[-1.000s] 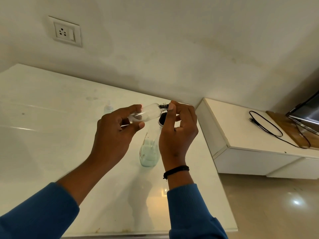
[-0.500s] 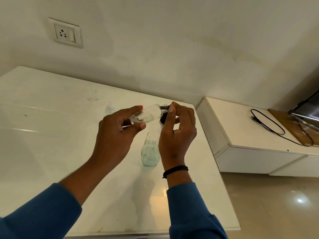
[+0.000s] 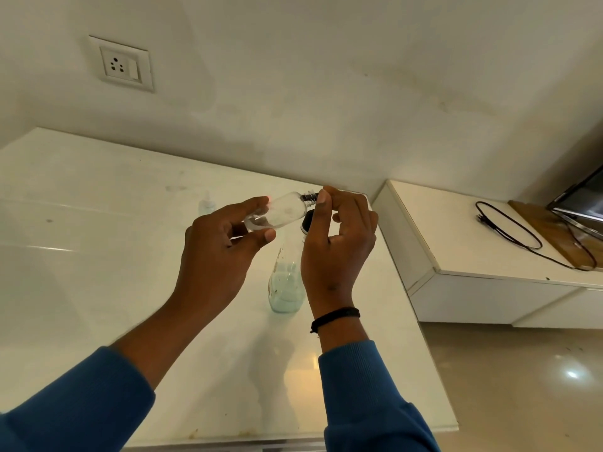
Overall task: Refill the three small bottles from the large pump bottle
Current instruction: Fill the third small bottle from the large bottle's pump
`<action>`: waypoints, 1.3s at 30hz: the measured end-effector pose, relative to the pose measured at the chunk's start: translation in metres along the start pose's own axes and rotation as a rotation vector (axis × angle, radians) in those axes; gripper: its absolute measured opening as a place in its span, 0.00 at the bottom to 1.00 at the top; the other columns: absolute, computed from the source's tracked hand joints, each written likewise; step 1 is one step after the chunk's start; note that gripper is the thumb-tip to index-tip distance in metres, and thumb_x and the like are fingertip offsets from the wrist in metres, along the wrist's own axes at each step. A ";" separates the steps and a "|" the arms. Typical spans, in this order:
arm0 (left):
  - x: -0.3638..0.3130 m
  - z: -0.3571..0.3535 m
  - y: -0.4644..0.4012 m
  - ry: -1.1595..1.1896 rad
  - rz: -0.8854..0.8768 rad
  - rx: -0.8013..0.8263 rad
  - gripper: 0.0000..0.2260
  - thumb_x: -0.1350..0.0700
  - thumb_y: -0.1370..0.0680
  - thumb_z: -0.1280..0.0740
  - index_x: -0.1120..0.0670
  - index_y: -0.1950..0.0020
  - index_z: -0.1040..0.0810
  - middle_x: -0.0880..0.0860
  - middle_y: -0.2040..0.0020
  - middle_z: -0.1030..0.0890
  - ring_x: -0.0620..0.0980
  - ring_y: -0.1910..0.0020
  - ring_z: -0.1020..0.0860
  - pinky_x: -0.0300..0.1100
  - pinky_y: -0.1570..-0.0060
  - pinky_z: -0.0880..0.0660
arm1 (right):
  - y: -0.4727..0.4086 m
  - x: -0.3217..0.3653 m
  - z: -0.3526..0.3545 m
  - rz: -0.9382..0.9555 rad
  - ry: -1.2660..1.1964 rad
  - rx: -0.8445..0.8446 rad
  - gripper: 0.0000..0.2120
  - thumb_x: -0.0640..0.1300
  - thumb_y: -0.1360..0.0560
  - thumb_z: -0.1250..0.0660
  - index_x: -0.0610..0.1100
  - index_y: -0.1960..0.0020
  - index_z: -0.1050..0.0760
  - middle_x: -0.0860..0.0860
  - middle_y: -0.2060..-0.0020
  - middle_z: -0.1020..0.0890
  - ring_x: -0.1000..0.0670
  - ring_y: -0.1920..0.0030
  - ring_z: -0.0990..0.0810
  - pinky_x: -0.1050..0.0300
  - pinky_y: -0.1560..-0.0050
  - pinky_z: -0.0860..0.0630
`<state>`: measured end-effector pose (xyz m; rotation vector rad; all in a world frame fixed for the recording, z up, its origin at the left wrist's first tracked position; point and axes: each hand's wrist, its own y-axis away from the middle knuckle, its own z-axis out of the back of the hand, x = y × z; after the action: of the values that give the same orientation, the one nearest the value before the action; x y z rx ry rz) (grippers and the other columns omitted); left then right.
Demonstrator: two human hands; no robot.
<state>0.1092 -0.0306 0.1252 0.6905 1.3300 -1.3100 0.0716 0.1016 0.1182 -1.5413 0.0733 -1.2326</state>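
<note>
My left hand (image 3: 217, 256) grips a small clear bottle (image 3: 284, 212), held on its side above the white table (image 3: 98, 256). My right hand (image 3: 339, 243) pinches the dark threaded neck (image 3: 310, 197) of that bottle between thumb and fingers. Below the hands stands the large clear bottle (image 3: 285, 288) with pale liquid in its lower part; its black pump top (image 3: 306, 221) shows just behind my right thumb. Another small clear bottle (image 3: 206, 205) stands further back on the table.
A wall socket (image 3: 121, 64) sits above the table on the left. To the right is a low white cabinet (image 3: 473, 256) with a black cable (image 3: 522, 236) and a dark screen (image 3: 584, 200) on a wooden board. Shiny floor lies at lower right.
The view has shifted slightly. My hands stay at the small bottle; the right fingers have turned a little at its neck.
</note>
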 end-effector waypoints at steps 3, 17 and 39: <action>-0.001 0.000 -0.001 0.009 -0.004 -0.014 0.20 0.58 0.25 0.25 0.52 0.33 0.19 0.49 0.39 0.17 0.48 0.46 0.17 0.41 0.43 0.22 | -0.001 0.000 0.000 0.003 0.002 0.001 0.08 0.44 0.19 0.36 0.44 0.52 0.19 0.53 0.56 0.18 0.48 0.55 0.24 0.43 0.56 0.26; -0.002 0.000 0.002 0.005 0.008 0.006 0.20 0.58 0.25 0.26 0.51 0.33 0.20 0.49 0.38 0.17 0.48 0.44 0.17 0.45 0.40 0.21 | 0.006 -0.007 0.000 -0.007 -0.029 -0.012 0.10 0.46 0.18 0.37 0.43 0.50 0.19 0.52 0.54 0.18 0.48 0.53 0.23 0.39 0.58 0.23; -0.002 -0.001 0.001 -0.014 0.009 0.003 0.19 0.58 0.25 0.26 0.51 0.34 0.20 0.46 0.40 0.18 0.46 0.46 0.18 0.42 0.42 0.21 | 0.007 -0.002 0.000 -0.016 -0.027 -0.008 0.10 0.46 0.18 0.37 0.44 0.49 0.18 0.53 0.54 0.18 0.49 0.54 0.23 0.39 0.58 0.23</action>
<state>0.1107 -0.0289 0.1268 0.6875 1.3123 -1.3081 0.0744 0.1003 0.1121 -1.5684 0.0484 -1.2249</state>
